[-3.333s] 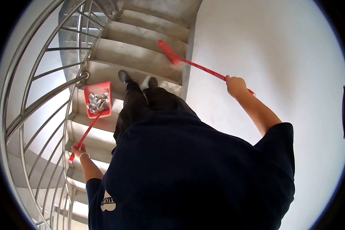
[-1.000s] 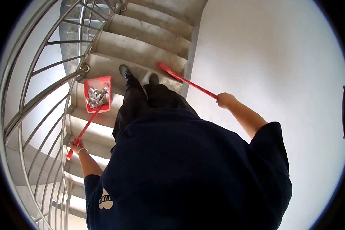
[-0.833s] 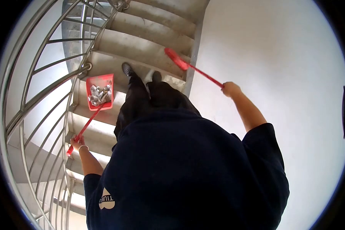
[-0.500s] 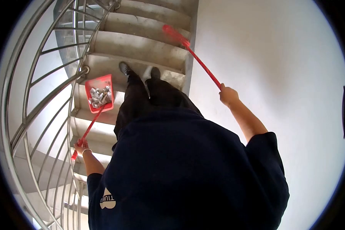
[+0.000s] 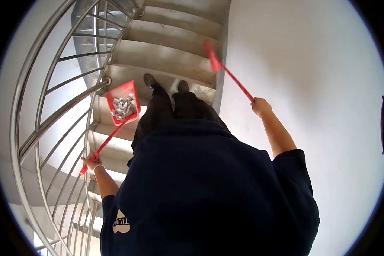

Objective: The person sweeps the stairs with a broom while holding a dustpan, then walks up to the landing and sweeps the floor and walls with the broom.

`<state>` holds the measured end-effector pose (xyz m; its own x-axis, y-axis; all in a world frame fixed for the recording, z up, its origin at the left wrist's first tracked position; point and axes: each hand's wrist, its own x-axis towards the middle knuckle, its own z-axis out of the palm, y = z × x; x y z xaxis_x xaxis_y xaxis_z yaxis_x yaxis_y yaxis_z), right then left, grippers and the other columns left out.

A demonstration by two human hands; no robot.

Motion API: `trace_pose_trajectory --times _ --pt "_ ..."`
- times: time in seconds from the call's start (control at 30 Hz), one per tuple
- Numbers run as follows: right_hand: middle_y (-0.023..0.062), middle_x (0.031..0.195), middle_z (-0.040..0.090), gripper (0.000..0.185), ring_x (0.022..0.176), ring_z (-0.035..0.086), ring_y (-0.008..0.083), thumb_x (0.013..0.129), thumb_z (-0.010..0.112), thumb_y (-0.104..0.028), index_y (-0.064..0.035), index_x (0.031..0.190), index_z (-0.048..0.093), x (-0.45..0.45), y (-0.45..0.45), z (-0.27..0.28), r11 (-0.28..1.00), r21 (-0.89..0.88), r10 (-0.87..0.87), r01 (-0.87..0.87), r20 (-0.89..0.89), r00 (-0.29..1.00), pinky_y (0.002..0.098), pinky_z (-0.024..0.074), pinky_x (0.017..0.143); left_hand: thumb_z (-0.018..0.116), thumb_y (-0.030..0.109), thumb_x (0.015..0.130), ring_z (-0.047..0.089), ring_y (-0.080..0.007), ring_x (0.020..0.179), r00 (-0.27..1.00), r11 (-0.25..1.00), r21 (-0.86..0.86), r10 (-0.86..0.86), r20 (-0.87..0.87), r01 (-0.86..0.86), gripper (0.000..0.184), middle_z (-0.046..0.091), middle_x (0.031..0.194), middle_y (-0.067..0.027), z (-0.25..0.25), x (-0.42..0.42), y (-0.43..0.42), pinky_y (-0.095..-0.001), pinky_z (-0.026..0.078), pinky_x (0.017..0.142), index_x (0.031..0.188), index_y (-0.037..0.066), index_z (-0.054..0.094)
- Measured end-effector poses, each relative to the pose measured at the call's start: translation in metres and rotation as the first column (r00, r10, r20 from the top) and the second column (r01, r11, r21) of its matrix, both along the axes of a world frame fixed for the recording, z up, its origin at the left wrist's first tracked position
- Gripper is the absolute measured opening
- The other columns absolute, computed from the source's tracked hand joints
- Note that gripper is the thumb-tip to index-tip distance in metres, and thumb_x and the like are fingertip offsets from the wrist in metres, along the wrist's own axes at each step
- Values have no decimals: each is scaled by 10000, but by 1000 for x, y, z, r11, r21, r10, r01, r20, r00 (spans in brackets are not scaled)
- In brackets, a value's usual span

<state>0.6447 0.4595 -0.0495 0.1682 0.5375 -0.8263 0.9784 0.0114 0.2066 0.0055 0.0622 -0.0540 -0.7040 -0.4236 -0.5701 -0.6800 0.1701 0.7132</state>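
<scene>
The right grip point(image 5: 261, 107) clamped the broom point(image 5: 234, 79), which slanted up-left in frame; the left grip point(image 5: 91, 163) clamped the dustpan point(image 5: 124, 91), pointing up-right.

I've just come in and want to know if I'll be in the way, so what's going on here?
A person stands on a staircase with a cleaning tool in each hand. The left hand grips the handle of a red dustpan, which holds a small heap of pale scraps. The right hand holds a red broom out by the wall. The broom's head is blurred, so I can't tell whether it touches a step.
</scene>
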Motion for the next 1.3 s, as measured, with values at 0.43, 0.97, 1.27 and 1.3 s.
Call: trace_pose_trajectory --times 0.43,0.97,1.27,1.3 --pt "179 626 582 268 457 575 273 841 488 -242 12 881 563 9 -57 -11 949 -110 -310 294 -184 933 388 482 428 596 422 791 593 -238 607 982 973 144 -173 -75 183 430 597 812 -106 -55 22 74 -291 535 530 866 1 554" --pt "51 567 489 207 376 495 168 792 550 -183 3 870 500 -116 -162 21 691 -76 -582 718 -647 492 304 432 337 631 364 763 540 -163 473 991 929 344 -126 -49 135 433 573 796 -102 -150 -45 38 -278 492 442 918 -27 528" --pt "41 565 472 191 417 455 128 805 485 -133 36 890 514 -163 -72 -40 794 -108 -518 599 -635 573 257 381 377 602 421 784 570 -151 508 966 922 287 -250 -66 258 479 607 814 -111 -147 -26 2 -252 481 424 937 -29 547" --pt "42 570 471 166 415 451 138 809 484 -144 10 871 503 -179 -66 -47 815 -126 -488 565 -677 552 264 376 380 587 417 798 578 -156 517 967 931 262 -236 -97 253 453 609 806 -113 -153 -26 -11 -248 472 412 934 -12 536"
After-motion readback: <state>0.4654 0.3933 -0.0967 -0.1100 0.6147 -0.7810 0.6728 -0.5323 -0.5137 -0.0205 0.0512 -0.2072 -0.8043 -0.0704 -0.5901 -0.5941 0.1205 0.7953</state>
